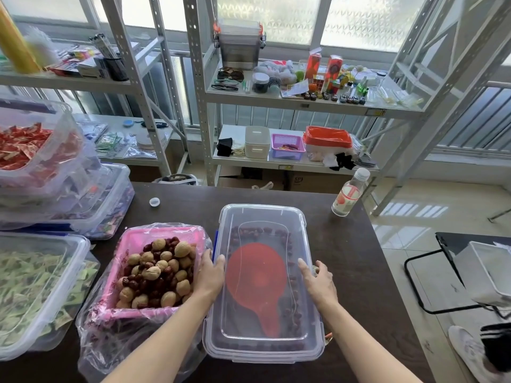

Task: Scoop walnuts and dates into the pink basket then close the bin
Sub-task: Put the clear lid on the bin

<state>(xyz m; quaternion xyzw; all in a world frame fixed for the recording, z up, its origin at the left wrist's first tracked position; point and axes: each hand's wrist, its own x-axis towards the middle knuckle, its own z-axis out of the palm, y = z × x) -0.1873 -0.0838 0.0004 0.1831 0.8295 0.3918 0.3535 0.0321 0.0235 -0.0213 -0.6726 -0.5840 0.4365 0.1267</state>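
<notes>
Grip: my left hand [211, 275] has its palm against the bin's left edge with the thumb over the lid's rim; my right hand [318, 280] lies fingers spread and flat on the lid's right side. Neither closes round anything; both just press.

Surface: the dark surface [345, 258] carries it all, bin in the middle, basket touching its left side.

Bin: the clear bin [265, 352] sits under my hands with the lid [262, 219] laid on it. I judge the lid placed but not latched; I cannot tell the state of the blue side clips.

Pink basket: the pink basket [143, 239] is lined with a plastic bag [116, 344] and heaped with walnuts [181, 248] and dates [134, 284], so the scooping looks finished.

Scoop: the red scoop [255, 275] lies inside the bin among leftover dates, showing through the lid.

Risk, lid: pressing one side harder could seat the lid crooked, and a clip might then miss its catch.

Risk, basket: my left wrist sits just beside the heap; a nudge while I press could roll walnuts off or drag the loose bag.

Risk, scoop: if it stands too high, the lid may not sit down fully.

Bottle: a capped clear bottle [349, 194] stands well apart at the far right; its label is too blurred to read.

Writing: red print on the bag is illegible. No brand can be read.
</notes>
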